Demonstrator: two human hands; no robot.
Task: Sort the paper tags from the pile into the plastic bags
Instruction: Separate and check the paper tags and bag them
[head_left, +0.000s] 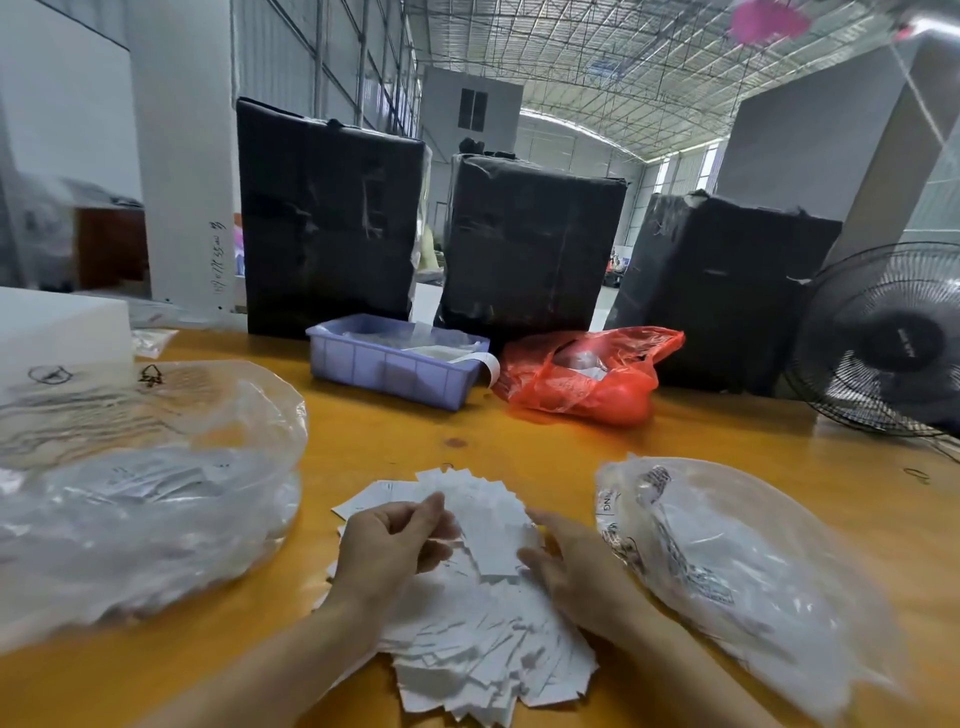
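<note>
A pile of white paper tags (483, 649) lies spread on the orange table (519, 447) in front of me. My left hand (387, 545) is over the pile, fingers curled, pinching a few tags at their upper edge. My right hand (571, 561) grips the right side of a tag stack (493, 540) held between both hands. A clear plastic bag (145, 493) holding tags lies to the left. Another clear plastic bag (753, 577), with printed lettering, lies to the right and also holds white tags.
A purple plastic bin (395, 371) and a red plastic bag (582, 379) sit farther back on the table. Three black wrapped boxes (332, 223) stand behind them. A black fan (883, 338) stands at the right, a white foam block (57, 332) at the far left.
</note>
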